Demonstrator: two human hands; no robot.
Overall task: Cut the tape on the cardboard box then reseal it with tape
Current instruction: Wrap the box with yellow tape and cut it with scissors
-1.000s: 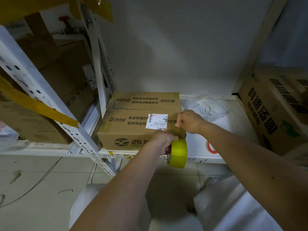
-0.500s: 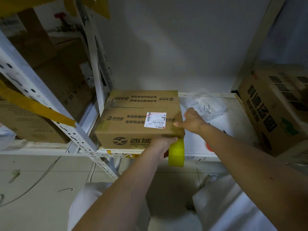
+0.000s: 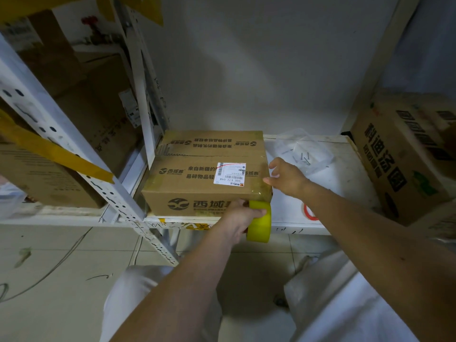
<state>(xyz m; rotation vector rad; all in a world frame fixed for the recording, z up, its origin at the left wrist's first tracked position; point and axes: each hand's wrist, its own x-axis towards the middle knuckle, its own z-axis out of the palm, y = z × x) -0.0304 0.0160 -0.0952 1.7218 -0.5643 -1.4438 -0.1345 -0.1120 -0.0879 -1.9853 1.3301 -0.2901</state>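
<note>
A brown cardboard box point(image 3: 197, 181) with black print and a white shipping label point(image 3: 229, 173) sits on a low white shelf point(image 3: 291, 208). My left hand point(image 3: 243, 215) grips a yellow tape roll point(image 3: 260, 222) against the box's front right corner. A glossy strip of tape point(image 3: 261, 191) runs from the roll up over the box's right edge. Beside that right edge my right hand point(image 3: 286, 178) has loosely spread fingers, its fingertips by the taped edge; whether they touch is unclear.
A clear plastic bag point(image 3: 303, 151) with small dark screws lies on the shelf behind my right hand. A large printed carton point(image 3: 404, 154) stands at the right. White perforated shelf posts point(image 3: 74, 154) and more cartons stand at the left. Tiled floor lies below.
My right hand opened from a fist on the box's front right corner and slid back along the right edge. The tape roll rose closer to the box's front corner.
</note>
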